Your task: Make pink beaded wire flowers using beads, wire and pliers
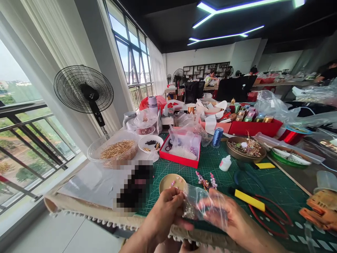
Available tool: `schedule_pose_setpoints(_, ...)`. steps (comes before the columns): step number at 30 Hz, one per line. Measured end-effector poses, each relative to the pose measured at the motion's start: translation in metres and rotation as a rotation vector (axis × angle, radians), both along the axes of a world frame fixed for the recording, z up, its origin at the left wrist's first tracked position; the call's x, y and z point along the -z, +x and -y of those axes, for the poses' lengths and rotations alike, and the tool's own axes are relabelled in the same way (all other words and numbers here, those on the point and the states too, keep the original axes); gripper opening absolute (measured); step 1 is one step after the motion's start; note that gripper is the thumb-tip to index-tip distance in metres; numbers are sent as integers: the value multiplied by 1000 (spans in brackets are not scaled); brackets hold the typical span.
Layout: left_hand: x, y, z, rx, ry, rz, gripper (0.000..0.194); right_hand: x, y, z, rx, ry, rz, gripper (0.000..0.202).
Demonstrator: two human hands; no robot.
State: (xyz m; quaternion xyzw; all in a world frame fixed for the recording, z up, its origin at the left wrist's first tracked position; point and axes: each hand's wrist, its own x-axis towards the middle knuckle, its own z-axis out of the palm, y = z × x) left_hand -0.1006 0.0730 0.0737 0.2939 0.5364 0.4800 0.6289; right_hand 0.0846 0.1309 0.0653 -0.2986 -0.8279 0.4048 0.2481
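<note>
Nearest you are your two hands, with the clear plastic bag between them above the bench's near edge. The fingers of your left hand are closed in a pinch on its gathered side; those of your right hand are curled around the other end, seen through the film, though whether any are inside you cannot tell. The bag looks light, limp and slippery, so it will likely crease and slide; a pinch on a doubled edge should hold best. The small glittering pieces low in it look loose and liable to spill if it tips.

Under and beyond the fingers spreads the bench, its fringed cloth topped by a green cutting mat. Ahead of them sits a red box; right of them lies a yellow-handled tool. Just beyond your left fingers is a tan dish of pink beads; just beyond the right, pink beaded sprigs, and farther off a white bottle.

In the room, tall windows rise ahead-left of your fingers, with a black fan nearer.
</note>
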Motion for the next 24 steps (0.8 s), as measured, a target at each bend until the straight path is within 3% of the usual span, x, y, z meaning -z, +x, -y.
schedule_pose_setpoints(6,-3,0,-1,-15,14,-7,39,4,1,-1,-49,19,100,23)
schedule_pose_setpoints(15,-14,-2,-5,47,17,-63,37,-5,-8,-1,-108,-11,8,25)
schedule_pose_setpoints(19,-21,-4,-7,68,7,-165,31,6,-9,-4,-54,87,-10,25)
schedule_pose_setpoints(24,-21,-2,-8,123,36,-139,25,19,-13,-6,-46,126,-124,26)
